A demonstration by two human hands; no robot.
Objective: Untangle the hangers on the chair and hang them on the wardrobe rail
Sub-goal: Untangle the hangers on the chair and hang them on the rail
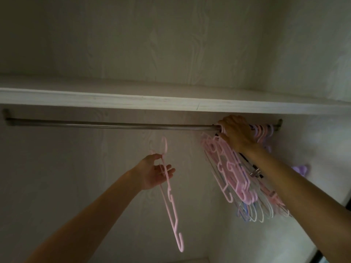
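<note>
A metal wardrobe rail runs across under a white shelf. My left hand is raised below the rail's middle and holds a single pink hanger by its neck, the hook pointing up and the body dangling down. My right hand is up at the rail's right part, fingers closed around the hooks of a bunch of hangers, mostly pink with some white and blue ones, which hang tilted from the rail. More hanger hooks sit on the rail right of that hand.
The white shelf lies just above the rail. The wardrobe's back wall and right side wall enclose the space. A purple item shows behind my right forearm. The rail's left half carries no hangers.
</note>
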